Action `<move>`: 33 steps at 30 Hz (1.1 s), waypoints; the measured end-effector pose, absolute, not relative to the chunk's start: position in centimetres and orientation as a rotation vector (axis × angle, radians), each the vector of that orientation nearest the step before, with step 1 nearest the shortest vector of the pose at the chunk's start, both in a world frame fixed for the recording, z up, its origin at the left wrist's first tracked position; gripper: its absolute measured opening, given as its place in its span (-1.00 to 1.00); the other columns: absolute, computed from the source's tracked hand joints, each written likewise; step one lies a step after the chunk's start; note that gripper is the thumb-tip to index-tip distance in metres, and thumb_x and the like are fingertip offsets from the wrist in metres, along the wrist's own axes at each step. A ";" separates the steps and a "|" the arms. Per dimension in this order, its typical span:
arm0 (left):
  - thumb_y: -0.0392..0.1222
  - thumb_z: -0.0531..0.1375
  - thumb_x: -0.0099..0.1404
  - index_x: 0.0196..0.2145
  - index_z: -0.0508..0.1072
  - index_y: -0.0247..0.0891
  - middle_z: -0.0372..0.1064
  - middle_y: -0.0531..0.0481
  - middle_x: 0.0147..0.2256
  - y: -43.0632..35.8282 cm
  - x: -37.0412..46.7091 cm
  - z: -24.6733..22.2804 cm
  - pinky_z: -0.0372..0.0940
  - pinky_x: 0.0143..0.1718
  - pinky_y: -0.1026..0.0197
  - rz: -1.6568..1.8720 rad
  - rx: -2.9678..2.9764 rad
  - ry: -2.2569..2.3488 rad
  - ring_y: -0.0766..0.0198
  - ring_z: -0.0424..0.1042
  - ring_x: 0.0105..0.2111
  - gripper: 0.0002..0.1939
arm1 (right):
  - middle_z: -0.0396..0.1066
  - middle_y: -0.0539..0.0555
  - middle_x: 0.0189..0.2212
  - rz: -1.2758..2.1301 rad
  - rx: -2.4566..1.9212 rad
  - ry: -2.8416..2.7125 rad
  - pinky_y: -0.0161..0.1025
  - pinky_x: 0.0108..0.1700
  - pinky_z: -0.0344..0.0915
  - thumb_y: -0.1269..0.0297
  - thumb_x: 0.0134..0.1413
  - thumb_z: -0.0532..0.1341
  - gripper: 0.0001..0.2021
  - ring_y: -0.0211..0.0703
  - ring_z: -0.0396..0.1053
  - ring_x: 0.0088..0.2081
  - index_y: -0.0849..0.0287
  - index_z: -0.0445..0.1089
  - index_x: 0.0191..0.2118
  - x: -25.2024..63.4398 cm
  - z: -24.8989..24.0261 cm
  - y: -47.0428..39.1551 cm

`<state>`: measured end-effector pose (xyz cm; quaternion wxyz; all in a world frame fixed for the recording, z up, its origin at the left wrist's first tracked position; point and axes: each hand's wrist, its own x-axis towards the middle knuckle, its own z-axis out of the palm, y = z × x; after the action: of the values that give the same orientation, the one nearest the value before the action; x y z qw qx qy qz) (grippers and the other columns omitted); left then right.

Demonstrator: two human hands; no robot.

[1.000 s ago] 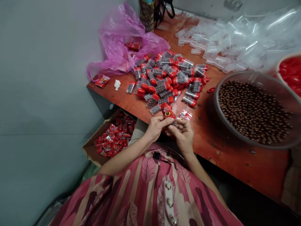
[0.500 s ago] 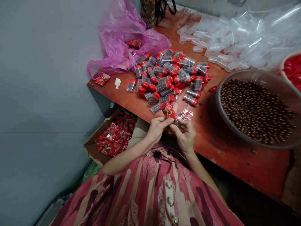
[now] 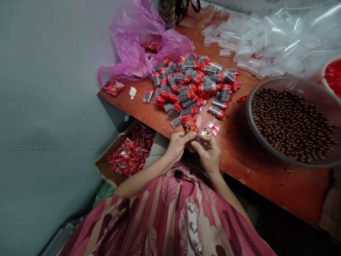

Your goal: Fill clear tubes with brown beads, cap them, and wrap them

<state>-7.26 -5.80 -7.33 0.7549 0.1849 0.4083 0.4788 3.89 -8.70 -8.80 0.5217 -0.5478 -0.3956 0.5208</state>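
Just above the table's near edge, my left hand (image 3: 178, 146) pinches a small red printed packet (image 3: 189, 123) between thumb and fingers. My right hand (image 3: 209, 153) is closed close beside it, around a clear tube (image 3: 198, 139) of dark balls, mostly hidden by the fingers. Whether the tube is partly inside the packet I cannot tell. A second printed packet (image 3: 210, 129) lies flat on the table just beyond my right fingers. Beyond both hands spreads a heap of clear tubes with red caps (image 3: 186, 83), filled with dark balls.
A large bowl of brown balls (image 3: 290, 124) stands at right on the red-brown table (image 3: 266, 188). Clear tubes (image 3: 255, 46) are piled behind it, beside a tub of red pieces (image 3: 333, 78). A pink plastic bag (image 3: 133, 42) lies at back left; a carton of red packets (image 3: 130, 153) is below.
The red packet has tilted and shifted slightly left in my left hand. My right hand has moved a little left, keeping its grip. The rest shows only slight camera motion.
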 end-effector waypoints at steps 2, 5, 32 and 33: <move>-0.04 0.36 -0.01 -0.54 0.43 -0.39 0.27 0.09 -0.66 -5.9 -7.4 -7.5 0.14 -0.67 0.34 1.011 0.440 0.857 0.46 0.21 -0.71 -0.67 | 0.46 -0.11 -0.54 1.382 -1.228 -0.835 -0.30 -0.53 0.46 0.24 -0.10 0.36 -0.67 -0.25 0.45 -0.58 0.11 0.20 -0.28 3.9 -8.5 -8.5; -0.05 0.38 -0.05 -0.60 0.41 -0.40 0.28 0.08 -0.68 -6.0 -7.7 -7.5 0.19 -0.63 0.34 0.984 0.466 0.871 0.45 0.23 -0.70 -0.66 | 0.46 -0.13 -0.55 1.459 -1.162 -0.715 -0.33 -0.54 0.46 0.26 -0.11 0.38 -0.66 -0.24 0.47 -0.58 0.11 0.20 -0.27 3.8 -8.4 -8.3; -0.11 0.41 -0.07 -0.50 0.47 -0.42 0.39 0.02 -0.54 -8.7 -8.8 -8.2 0.31 -0.38 0.31 1.049 0.260 0.855 0.42 0.36 -0.52 -0.69 | 0.35 -0.18 -0.62 1.446 -1.243 -0.882 -0.39 -0.52 0.33 0.27 -0.31 0.45 -0.62 -0.36 0.33 -0.61 0.13 0.24 -0.39 3.4 -9.3 -8.4; -0.12 0.41 -0.07 -0.52 0.47 -0.43 0.38 0.02 -0.55 -8.9 -9.2 -8.1 0.31 -0.37 0.29 1.026 0.258 0.846 0.41 0.36 -0.53 -0.70 | 0.33 -0.20 -0.64 1.492 -1.234 -0.915 -0.41 -0.56 0.30 0.27 -0.32 0.45 -0.60 -0.37 0.30 -0.64 0.12 0.22 -0.38 3.2 -9.2 -8.2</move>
<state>-9.22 -8.91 -8.13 0.7792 0.1193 0.3915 0.4747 3.24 -8.20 -9.15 0.4793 -0.5058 -0.3751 0.6113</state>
